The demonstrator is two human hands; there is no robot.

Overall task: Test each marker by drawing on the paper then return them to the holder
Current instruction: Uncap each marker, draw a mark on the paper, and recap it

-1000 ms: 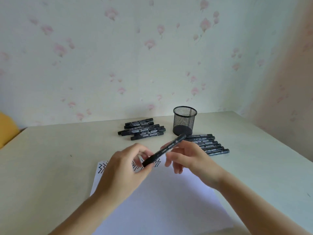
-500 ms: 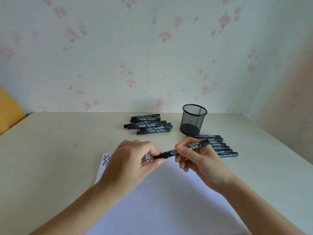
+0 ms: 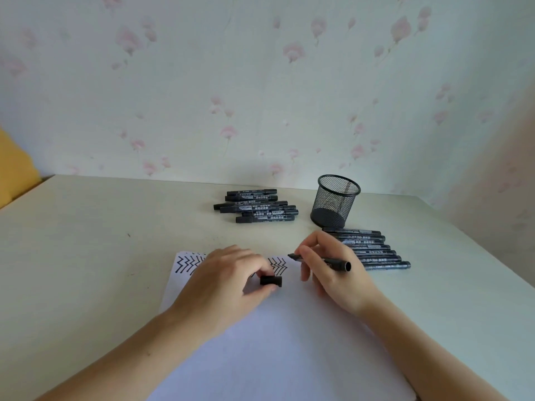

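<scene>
The right hand [image 3: 333,267] pinched an uncapped black marker [image 3: 324,260] between thumb and curled fingers at its forward end, tip pointing left over the far edge of the paper [image 3: 289,342], just beside a block of zigzag test strokes [image 3: 278,264]. The left hand [image 3: 228,282] rested on the paper with fingers curled round the marker's black cap [image 3: 271,280]. The marker looked light and rigid, a smooth plastic barrel that could slip, so a hold low on the barrel near the nib seemed best for steady lines (the wet tip would stain whatever it brushed). The small cap would roll if set down. The black mesh holder [image 3: 335,201] stood upright toward the table's far edge, seemingly with no markers in it. A loose pile of markers [image 3: 257,206] lay to its left, and a neat row of markers [image 3: 367,250] sat just in front of it, toward the right edge. Their barrels carried pale labels with "700" legible on a few; the remaining print was too small to read
</scene>
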